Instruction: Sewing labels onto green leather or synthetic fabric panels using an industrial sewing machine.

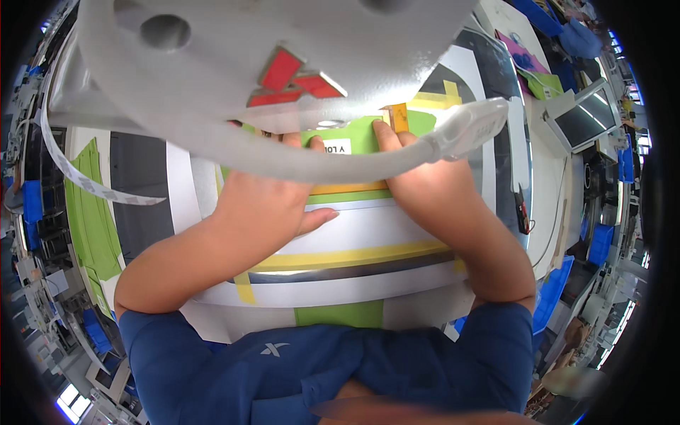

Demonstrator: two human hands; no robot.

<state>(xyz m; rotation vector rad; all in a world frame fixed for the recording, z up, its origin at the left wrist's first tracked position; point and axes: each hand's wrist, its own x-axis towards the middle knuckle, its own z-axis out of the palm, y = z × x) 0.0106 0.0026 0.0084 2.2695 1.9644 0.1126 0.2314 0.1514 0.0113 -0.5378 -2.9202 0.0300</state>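
My left hand (263,202) lies palm down with its thumb stretched out over white sheeting. Its fingertips rest at a bright green flat piece (360,130), partly behind a pale curved cable. On the right side of the same piece, my right hand (433,183) presses down with its index finger extended. Between the hands, a white printed label (337,146) lies on the green piece. A yellow-orange strip (347,188) runs along its near edge, and an orange block (399,117) sits by my right fingertips. The grey machine head (212,64) overhangs and hides the work's far part.
A pale cable (297,164) arcs over both hands to a translucent plug-like piece (473,127). Yellow tape (354,256) crosses the white work surface. Green pieces (92,219) are stacked at left. A screen (585,117) stands at right, near blue bins (554,294).
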